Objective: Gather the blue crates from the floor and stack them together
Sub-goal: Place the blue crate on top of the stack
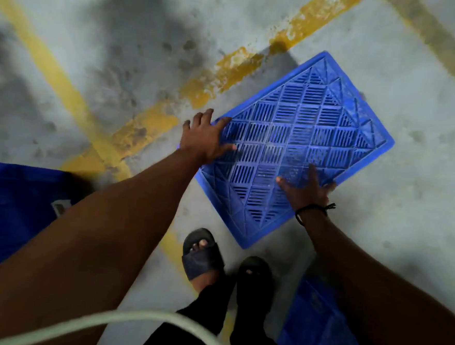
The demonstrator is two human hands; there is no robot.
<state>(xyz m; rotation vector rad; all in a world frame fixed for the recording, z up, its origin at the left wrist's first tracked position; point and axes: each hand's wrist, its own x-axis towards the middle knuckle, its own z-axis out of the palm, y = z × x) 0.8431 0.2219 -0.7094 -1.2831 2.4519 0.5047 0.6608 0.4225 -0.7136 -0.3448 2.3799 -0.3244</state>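
Blue crate (298, 139): laid on the concrete floor (406, 211) right of centre, turned at an angle, with a slatted, diamond-ribbed face seen on top; it is taken to be upside down.
Left hand (204, 138): placed at the crate's left corner with the fingers straight and spread. The thumb is laid on the slats and the other fingers reach past the corner edge. Nothing is gripped.
Right hand (304, 188): laid flat on the crate's near right edge, fingers straight and fanned out over the slats and rim. Nothing is clasped.
Wristband (310, 209): a black cord worn on the right wrist, its knotted end sticking out to the side.
Second crate (8, 211): seen at the left edge of the view, partly hidden behind the left forearm, well apart from the first.
Third crate (315, 326): seen at the lower right, partly covered by the right arm, just beside the right foot.
Yellow lines (149, 123): painted on the floor and worn in places. One runs diagonally past the crate's far left side.
Sandals (201, 254): dark, worn on both feet, which are planted just short of the crate's near corner.
Cable (130, 316): a pale, blurred arc seen across the bottom of the view.
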